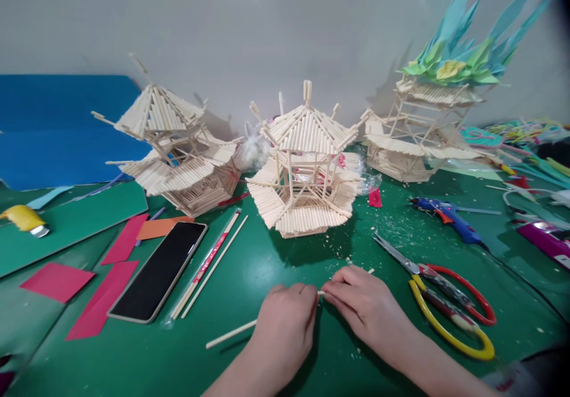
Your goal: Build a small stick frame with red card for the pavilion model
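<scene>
Toward the near edge of the tabletop point(267, 260), the left hand point(285, 320) is closing its fingers round a stick point(231, 334), and the right hand point(363, 305) is pinching it between thumb and fingertips just beside. The stick is slanting across the near half, one end jutting out past the left hand, a short tip showing beyond the right; the fingers are hiding enough that whether it is one whole length is hard to tell.

Twisting the fists unevenly could be splintering the stick at that narrow gap, since both grips are bearing on so little wood. A sudden give could be throwing the knuckles toward the far edge, where the middle tower point(307, 139) is standing just beyond them, its thin sticks probably easy to crack. The scissors point(418, 268) are lying spread toward the right edge, near the right forearm; a careless outward sweep could be catching their handles. Farther that way, the glue gun point(458, 222) is trailing its cord point(525, 280), which a snagging sleeve or elbow could be dragging.
</scene>
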`<action>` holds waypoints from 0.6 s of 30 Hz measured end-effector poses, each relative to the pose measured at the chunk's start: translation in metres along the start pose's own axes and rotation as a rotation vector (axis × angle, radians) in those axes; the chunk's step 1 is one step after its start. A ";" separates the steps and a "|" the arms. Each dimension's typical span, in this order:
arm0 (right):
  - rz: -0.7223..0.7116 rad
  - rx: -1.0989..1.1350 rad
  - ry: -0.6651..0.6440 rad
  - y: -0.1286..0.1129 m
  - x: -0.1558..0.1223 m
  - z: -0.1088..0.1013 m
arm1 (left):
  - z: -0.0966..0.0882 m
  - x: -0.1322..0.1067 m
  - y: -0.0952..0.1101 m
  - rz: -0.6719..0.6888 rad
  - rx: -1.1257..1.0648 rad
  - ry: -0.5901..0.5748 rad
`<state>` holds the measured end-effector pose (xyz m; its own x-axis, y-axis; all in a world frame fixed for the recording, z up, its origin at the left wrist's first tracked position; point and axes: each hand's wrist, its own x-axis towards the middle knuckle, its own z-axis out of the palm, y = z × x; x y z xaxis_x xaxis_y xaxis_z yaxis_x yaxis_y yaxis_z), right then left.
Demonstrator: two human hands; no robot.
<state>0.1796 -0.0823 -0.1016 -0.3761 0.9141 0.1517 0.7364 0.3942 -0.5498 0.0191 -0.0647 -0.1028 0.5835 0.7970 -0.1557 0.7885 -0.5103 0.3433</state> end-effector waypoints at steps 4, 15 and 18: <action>-0.008 0.330 -0.164 -0.004 0.002 -0.020 | -0.006 0.000 -0.010 -0.082 -0.090 0.081; 0.256 0.604 -0.003 0.007 0.006 -0.008 | -0.012 -0.003 -0.018 -0.053 -0.458 0.149; 0.232 0.569 0.048 0.005 0.007 -0.009 | -0.010 -0.003 -0.016 -0.019 -0.260 0.152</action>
<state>0.1859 -0.0727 -0.0963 -0.2067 0.9784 0.0054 0.3750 0.0843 -0.9232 0.0025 -0.0560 -0.0984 0.5183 0.8546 -0.0309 0.7112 -0.4107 0.5706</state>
